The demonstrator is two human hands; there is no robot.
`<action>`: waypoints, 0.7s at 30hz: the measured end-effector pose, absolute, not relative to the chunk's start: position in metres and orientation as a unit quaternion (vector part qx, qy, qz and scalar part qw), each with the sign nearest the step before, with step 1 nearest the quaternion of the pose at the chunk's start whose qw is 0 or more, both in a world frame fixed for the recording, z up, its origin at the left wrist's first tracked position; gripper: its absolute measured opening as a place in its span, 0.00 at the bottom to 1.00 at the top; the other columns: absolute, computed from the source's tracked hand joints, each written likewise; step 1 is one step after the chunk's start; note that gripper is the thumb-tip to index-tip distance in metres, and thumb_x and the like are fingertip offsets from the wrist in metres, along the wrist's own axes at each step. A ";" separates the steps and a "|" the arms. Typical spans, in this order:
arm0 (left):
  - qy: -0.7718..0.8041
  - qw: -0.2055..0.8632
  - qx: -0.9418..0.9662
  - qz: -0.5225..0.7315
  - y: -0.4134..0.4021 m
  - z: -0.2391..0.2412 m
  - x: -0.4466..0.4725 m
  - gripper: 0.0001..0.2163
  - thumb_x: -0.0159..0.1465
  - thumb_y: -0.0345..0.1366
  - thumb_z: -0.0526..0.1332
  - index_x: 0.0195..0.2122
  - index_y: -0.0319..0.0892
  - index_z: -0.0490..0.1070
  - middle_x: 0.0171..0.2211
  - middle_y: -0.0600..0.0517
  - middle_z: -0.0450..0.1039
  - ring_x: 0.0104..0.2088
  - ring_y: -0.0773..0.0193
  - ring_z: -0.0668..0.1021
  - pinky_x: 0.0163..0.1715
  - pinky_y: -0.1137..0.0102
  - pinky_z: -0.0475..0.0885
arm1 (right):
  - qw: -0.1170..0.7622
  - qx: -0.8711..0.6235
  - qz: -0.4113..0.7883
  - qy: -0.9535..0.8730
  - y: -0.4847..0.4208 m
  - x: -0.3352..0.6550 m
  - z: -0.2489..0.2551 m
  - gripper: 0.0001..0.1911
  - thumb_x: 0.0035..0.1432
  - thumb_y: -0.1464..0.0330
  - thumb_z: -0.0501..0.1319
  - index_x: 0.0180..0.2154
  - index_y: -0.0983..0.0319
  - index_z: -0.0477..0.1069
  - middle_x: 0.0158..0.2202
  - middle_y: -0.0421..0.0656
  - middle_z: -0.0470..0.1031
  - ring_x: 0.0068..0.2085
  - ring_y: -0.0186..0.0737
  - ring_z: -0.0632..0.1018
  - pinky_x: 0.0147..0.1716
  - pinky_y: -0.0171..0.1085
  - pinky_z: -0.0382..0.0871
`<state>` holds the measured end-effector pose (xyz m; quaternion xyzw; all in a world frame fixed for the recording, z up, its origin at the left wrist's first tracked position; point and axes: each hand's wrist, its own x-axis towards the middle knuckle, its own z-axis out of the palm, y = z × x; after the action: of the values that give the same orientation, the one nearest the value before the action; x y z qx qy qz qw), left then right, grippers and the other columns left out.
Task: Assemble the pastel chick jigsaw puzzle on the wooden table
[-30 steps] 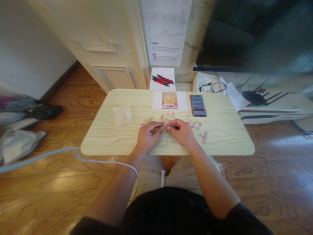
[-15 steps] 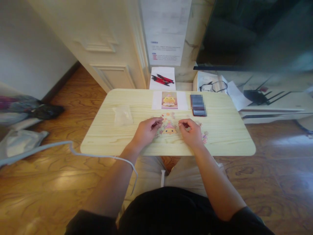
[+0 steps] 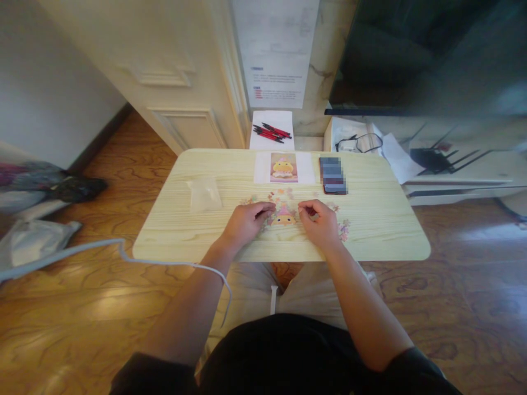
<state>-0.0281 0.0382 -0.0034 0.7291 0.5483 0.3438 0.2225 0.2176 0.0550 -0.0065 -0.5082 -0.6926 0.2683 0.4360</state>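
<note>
A partly joined jigsaw puzzle (image 3: 284, 218) with a yellow cartoon figure lies on the table between my hands. My left hand (image 3: 247, 220) is at its left edge, thumb and fingers pinched together. Opposite it, my right hand (image 3: 320, 222) is also in a pinch, fingertips at the puzzle's upper right. Whatever either pinch holds is too small to make out. Loose puzzle pieces (image 3: 343, 229) lie beside my right hand, and more small pieces (image 3: 281, 192) are scattered above the puzzle. A printed picture (image 3: 284, 167) of the yellow figure lies on white paper beyond.
On the pale wooden table (image 3: 382, 230) are a clear plastic bag (image 3: 205, 195) at left and a phone (image 3: 333, 175) at back right. Red and black pens (image 3: 272, 133) rest on paper behind the table. A grey cable (image 3: 164, 262) crosses my left forearm.
My left hand has dipped slightly, and pieces beyond its knuckles now show. The right hand has shifted a little left, still pinched. The whole view has moved slightly.
</note>
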 end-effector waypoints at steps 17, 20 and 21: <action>0.557 0.230 0.727 0.330 0.040 -0.005 -0.027 0.11 0.71 0.41 0.62 0.50 0.49 0.82 0.48 0.53 0.85 0.48 0.58 0.86 0.54 0.63 0.79 | 0.435 -0.497 0.260 -0.705 0.055 0.218 -0.004 0.09 0.63 0.66 0.61 0.41 0.59 0.80 0.39 0.45 0.83 0.38 0.43 0.81 0.40 0.40 0.76; 0.563 0.232 0.723 0.325 0.039 -0.004 -0.026 0.11 0.71 0.41 0.62 0.49 0.49 0.82 0.48 0.53 0.85 0.48 0.59 0.86 0.54 0.64 0.79 | 0.447 -0.484 0.258 -0.706 0.056 0.218 -0.005 0.09 0.63 0.67 0.61 0.41 0.59 0.80 0.40 0.45 0.84 0.39 0.43 0.81 0.40 0.40 0.76; 0.563 0.234 0.722 0.326 0.039 -0.003 -0.026 0.11 0.71 0.42 0.62 0.49 0.49 0.82 0.48 0.53 0.85 0.48 0.59 0.86 0.54 0.64 0.79 | 0.451 -0.480 0.259 -0.706 0.056 0.218 -0.005 0.09 0.63 0.67 0.61 0.41 0.59 0.80 0.40 0.45 0.84 0.39 0.43 0.82 0.39 0.40 0.76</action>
<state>-0.0259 0.0388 -0.0033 0.7224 0.5631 0.3259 0.2341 0.2181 0.0556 -0.0053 -0.4804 -0.7064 0.2590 0.4506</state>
